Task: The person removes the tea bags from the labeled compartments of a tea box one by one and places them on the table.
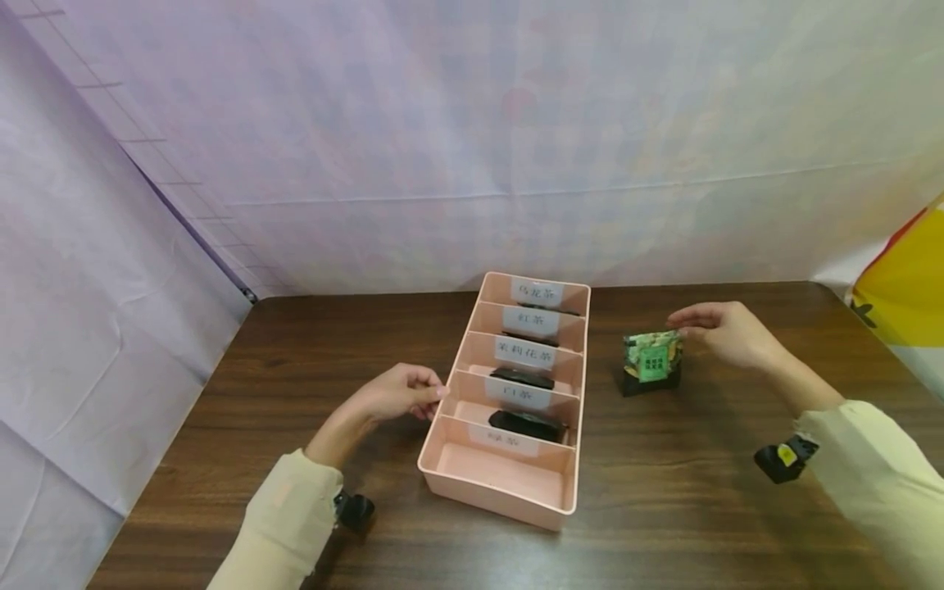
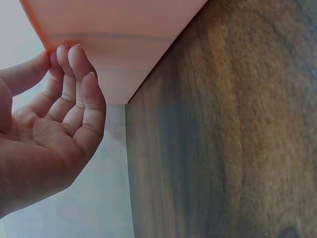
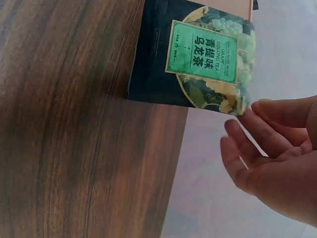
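Right hand (image 1: 730,334), right of frame: thumb and forefinger pinched 1 corner of a green-and-black tea sachet (image 1: 652,363), right of centre. Left hand (image 1: 394,395), lower left of centre: thumb and bent fingers gripped a pink box's (image 1: 494,494) rim. Box, lower centre, had 5 labelled compartments; dark packets (image 1: 525,425) lay in 4. Brown table (image 1: 686,500) beneath.

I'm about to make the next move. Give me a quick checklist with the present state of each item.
1. Left hand on the pink box: ok, pinching its left rim.
2. Right hand on the green packet: ok, pinching a top corner.
3. Packet label legible: ok, "Grape Oolong Tea".
4. Farthest compartment's label uncovered: ok.
5. Packet inside the box: not ok, it is to the box's right.
6. Packet off the table: cannot tell.
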Available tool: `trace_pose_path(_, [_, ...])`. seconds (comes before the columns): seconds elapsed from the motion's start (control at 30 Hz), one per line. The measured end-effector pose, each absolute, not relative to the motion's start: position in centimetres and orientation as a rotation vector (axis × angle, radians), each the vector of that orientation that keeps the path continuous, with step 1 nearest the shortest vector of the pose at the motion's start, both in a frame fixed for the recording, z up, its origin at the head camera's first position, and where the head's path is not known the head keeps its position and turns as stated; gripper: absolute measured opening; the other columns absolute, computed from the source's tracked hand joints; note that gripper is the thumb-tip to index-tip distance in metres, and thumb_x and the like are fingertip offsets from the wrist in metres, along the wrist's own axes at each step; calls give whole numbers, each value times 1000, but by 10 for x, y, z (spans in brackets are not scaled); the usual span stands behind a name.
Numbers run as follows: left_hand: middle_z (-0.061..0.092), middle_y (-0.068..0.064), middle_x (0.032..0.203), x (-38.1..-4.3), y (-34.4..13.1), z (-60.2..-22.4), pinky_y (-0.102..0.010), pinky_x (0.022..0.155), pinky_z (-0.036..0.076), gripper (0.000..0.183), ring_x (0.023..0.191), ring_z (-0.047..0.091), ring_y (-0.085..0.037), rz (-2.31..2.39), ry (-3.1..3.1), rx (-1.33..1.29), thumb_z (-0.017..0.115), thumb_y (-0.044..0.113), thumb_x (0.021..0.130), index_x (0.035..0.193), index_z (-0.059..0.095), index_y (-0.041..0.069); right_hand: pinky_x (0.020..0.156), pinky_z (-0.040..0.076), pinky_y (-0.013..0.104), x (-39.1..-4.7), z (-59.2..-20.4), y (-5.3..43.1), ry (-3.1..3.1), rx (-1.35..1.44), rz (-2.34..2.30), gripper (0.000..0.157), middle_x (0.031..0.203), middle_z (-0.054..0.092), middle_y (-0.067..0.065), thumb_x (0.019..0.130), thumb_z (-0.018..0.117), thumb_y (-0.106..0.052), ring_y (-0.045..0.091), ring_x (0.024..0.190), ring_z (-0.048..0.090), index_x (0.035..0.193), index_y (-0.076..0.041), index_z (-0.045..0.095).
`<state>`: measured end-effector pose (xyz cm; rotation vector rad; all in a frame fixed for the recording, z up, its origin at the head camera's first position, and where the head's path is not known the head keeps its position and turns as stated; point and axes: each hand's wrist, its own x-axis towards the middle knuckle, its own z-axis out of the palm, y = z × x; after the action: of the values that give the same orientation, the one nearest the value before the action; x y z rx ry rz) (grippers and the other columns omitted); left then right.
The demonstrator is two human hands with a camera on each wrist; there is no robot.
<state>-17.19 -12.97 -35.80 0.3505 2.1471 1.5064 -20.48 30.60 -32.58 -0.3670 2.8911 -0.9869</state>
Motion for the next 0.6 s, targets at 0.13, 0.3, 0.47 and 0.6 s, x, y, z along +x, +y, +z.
trace_pose_path(0.13, [56,-1,63,-171,-130,-357,-32,61,49,15,59,55,-12,1508,2145,338,53,3,91,86,55,-12,73,46,38,-204,-327,306,2935,-351,-949,29,113,57,27,93,51,-13,39,101,54,116,5,56])
trace_pose_path(0.3, [56,-2,63,-172,-131,-359,-33,62,50,15,58,55,-12,1531,2132,348,53,2,90,86,54,-13,78,43,50,-203,-326,308,2918,-331,-931,33,115,55,28,96,48,-19,41,103,53,119,4,54])
trace_pose_path(0.47, [56,-2,62,-172,-131,-359,-34,62,50,15,58,55,-13,1540,2123,348,53,2,90,86,54,-13,76,45,46,-197,-331,308,2862,-408,-917,34,114,57,25,96,47,-23,38,100,55,117,2,57])
trace_pose_path(0.6, [56,-1,63,-171,-130,-359,-35,63,50,15,59,55,-13,1546,2115,351,53,2,90,86,54,-13,73,47,42,-188,-339,305,2807,-523,-914,32,110,60,22,97,46,-20,36,100,56,115,3,58])
